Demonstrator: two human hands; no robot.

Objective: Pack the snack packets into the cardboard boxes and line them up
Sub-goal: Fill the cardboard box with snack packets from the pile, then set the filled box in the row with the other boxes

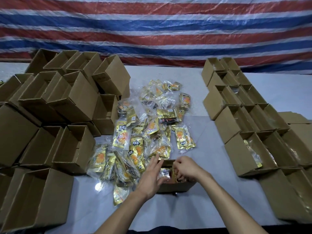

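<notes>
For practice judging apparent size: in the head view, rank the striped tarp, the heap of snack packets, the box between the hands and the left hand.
1. Striped tarp
2. Heap of snack packets
3. Box between the hands, left hand: alike, box partly hidden; unranked.

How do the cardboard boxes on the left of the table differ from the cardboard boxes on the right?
The left boxes lie in a loose, stacked pile, many tilted; the right boxes stand upright in neat rows. The left boxes look empty; at least some right boxes hold packets. Both groups are plain brown cardboard with open tops.
</notes>
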